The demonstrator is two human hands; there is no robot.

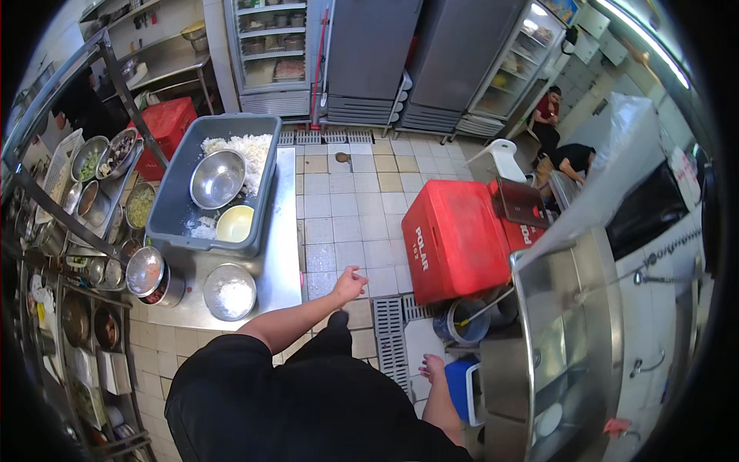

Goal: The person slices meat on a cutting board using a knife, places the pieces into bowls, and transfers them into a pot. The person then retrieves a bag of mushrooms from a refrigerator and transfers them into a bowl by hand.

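Note:
My left hand (350,284) reaches forward over the tiled floor, off the right edge of a steel table (280,283). It holds nothing, and its fingers are apart. My right hand (432,368) hangs empty with loosely spread fingers, near a blue bin (459,381) and a steel sink (522,358). On the table stands a grey plastic tub (159,211) with white rice (257,150), a steel bowl (217,179) and a pale yellow bowl (236,224) inside. A steel bowl of white contents (230,292) sits in front of the tub.
Red cooler boxes (456,237) stand at right, beside a bucket (462,323) holding a yellow-ended tool. Floor grates (389,335) run between table and sink. Upright fridges (369,58) line the back. Food bowls (141,205) fill the left racks. Two people (548,112) (571,159) are near a white chair (505,159).

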